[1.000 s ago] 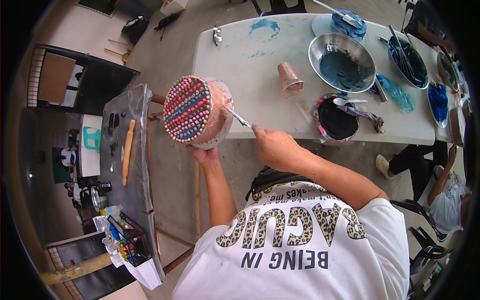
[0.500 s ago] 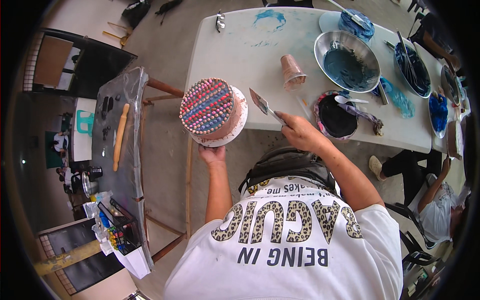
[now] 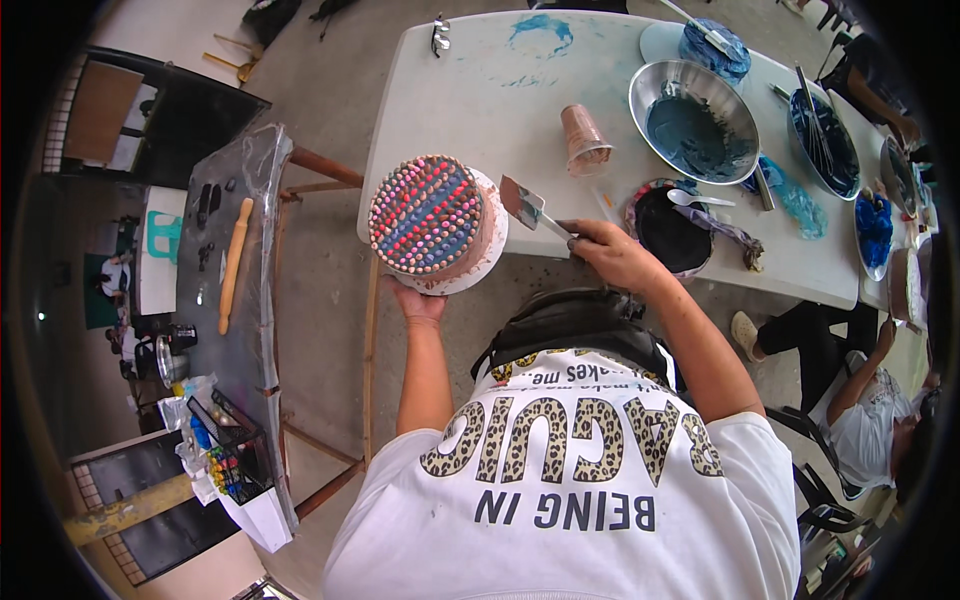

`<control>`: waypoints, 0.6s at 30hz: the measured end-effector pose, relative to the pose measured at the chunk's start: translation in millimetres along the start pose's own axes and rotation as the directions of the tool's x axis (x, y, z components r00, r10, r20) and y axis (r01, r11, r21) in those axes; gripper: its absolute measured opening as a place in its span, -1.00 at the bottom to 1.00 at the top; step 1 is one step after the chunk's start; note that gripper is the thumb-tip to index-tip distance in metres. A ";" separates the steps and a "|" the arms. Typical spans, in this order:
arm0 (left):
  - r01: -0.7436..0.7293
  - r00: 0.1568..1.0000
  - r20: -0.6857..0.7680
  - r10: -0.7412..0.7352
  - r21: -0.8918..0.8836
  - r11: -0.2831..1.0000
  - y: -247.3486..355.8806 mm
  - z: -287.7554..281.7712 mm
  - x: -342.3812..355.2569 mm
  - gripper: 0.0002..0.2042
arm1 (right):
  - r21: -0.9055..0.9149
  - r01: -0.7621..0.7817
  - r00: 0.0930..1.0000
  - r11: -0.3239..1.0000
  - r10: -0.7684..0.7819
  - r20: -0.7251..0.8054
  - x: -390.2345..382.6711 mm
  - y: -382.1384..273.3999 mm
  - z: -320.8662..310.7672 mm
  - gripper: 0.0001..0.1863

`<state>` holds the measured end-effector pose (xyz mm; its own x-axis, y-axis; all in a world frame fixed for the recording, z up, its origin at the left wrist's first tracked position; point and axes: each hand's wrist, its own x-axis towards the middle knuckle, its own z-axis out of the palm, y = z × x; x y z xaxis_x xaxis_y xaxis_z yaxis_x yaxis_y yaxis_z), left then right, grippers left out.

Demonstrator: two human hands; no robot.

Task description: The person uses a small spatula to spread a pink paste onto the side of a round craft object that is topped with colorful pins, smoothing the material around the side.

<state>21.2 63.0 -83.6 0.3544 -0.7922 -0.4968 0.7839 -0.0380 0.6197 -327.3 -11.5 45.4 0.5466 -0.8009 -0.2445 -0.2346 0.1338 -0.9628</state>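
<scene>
A round cake has a peach side and a blue top studded with rows of small pink, red and pale dots. It rests on a white board by the table's left front corner, and my left hand grips the board from beneath. My right hand holds a metal spatula smeared with peach icing, its blade just right of the cake and apparently not touching it. Behind the spatula, a peach-smeared plastic cup stands on the white table.
Right: steel bowl of dark blue-grey mixture, dark tub, blue bowl with whisk, blue-covered round item. Left: separate table with rolling pin and black basket. A seated person is at right.
My left hand has brought the cake rightward and more level. My right hand has drawn the spatula rightward, away from the cake's side, and turned the blade.
</scene>
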 end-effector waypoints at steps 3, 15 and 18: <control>-0.009 1.000 0.021 0.009 -0.013 1.000 2.0 -9.1 5.6 -0.21 | 0.204 -0.210 0.977 0.956 0.201 0.066 -5.7 -7.3 -3.7 -0.57; 0.016 1.000 0.013 -0.015 -0.054 0.998 11.9 2.3 0.0 -0.29 | 0.297 -0.313 0.943 0.902 0.331 -0.013 -34.0 6.2 -33.2 -0.57; 0.032 0.999 0.032 -0.030 -0.069 0.997 10.6 -0.3 4.3 -0.32 | 0.265 -0.339 0.923 0.903 0.373 -0.090 -41.1 8.2 -51.8 -0.58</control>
<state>31.1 59.4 -79.3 0.3143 -0.8100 -0.4950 0.8282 -0.0208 0.5600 -393.4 -7.8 53.5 0.3449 -0.7423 -0.5745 -0.1837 0.5469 -0.8168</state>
